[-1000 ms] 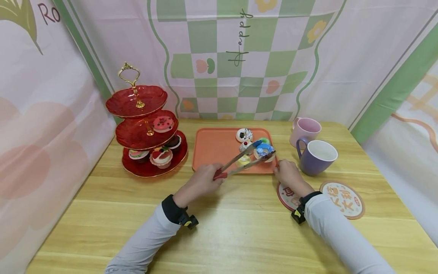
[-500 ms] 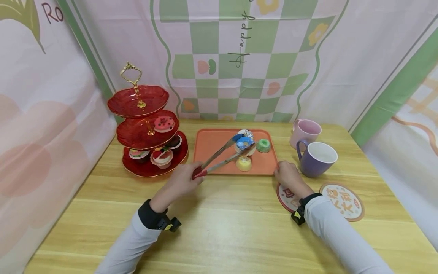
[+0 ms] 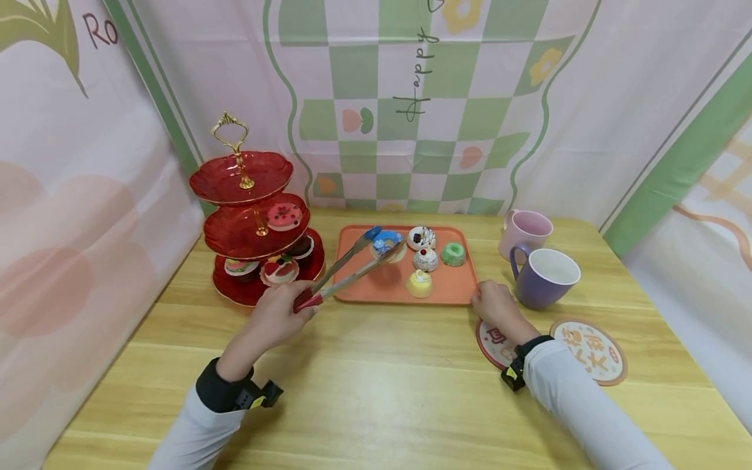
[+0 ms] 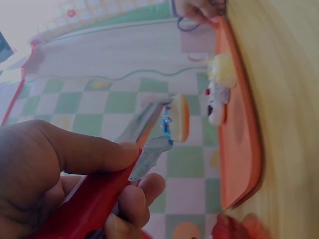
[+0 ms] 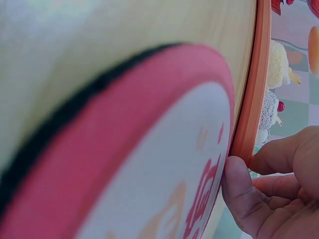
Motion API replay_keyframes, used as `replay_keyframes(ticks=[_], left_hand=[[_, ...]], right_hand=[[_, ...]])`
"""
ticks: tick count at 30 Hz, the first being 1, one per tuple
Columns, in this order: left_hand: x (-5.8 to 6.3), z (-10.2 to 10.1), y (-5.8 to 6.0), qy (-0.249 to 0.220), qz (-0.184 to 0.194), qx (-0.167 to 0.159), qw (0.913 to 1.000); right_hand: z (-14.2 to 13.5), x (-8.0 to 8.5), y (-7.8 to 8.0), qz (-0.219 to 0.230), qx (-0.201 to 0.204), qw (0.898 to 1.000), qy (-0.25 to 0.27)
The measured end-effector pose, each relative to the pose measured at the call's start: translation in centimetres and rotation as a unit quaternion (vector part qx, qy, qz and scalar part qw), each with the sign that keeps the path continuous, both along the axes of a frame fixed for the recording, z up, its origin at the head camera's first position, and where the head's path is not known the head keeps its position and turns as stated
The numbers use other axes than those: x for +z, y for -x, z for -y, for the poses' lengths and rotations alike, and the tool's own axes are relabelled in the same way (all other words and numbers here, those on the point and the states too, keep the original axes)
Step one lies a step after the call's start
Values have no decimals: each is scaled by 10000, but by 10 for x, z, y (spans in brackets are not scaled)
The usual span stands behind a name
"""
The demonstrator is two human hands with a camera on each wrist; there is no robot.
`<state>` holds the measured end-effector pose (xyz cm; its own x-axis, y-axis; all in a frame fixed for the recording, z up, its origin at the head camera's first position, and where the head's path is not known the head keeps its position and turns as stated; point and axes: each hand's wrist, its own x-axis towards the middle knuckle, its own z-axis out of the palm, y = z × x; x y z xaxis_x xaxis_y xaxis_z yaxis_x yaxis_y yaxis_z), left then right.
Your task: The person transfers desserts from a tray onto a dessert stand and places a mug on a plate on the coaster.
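Observation:
My left hand grips the red handles of metal tongs. Between the tong tips is a blue-iced doughnut, held above the left part of the orange tray; the left wrist view shows this doughnut clear of the tray surface. My right hand pinches the tray's front right corner, with thumb and fingers on the rim in the right wrist view. On the tray sit a white doughnut, a cherry-topped white cake, a green ring cake and a yellow cake.
A red three-tier stand at left carries a pink cake on its middle tier and several cupcakes below. Right of the tray stand a pink mug and a purple mug. Two round coasters lie near the right arm.
My left hand has moved left, carrying the blue doughnut in the tongs from the tray's right side, past the other cakes, to its left part. My right hand stays at the corner.

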<state>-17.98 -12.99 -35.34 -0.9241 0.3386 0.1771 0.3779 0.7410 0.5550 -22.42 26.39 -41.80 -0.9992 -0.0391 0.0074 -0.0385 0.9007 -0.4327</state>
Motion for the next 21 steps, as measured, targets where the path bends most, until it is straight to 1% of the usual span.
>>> replay_keyframes(ticks=[5,13,16,21], left_hand=[[8,13,-7,21,124,42,9999],[19,37,-16,17,179,143,9997],[23,46,-18,-61,132,185,9997],[31,60,-22,-131,34,385,9992]], right_hand=[[0,-1,0,-18,26,10000,-23],[2,2,0,29,28,10000,-66],[2,2,0,11,46,10000,-60],[0,1,0,-121,79,9999,-70]])
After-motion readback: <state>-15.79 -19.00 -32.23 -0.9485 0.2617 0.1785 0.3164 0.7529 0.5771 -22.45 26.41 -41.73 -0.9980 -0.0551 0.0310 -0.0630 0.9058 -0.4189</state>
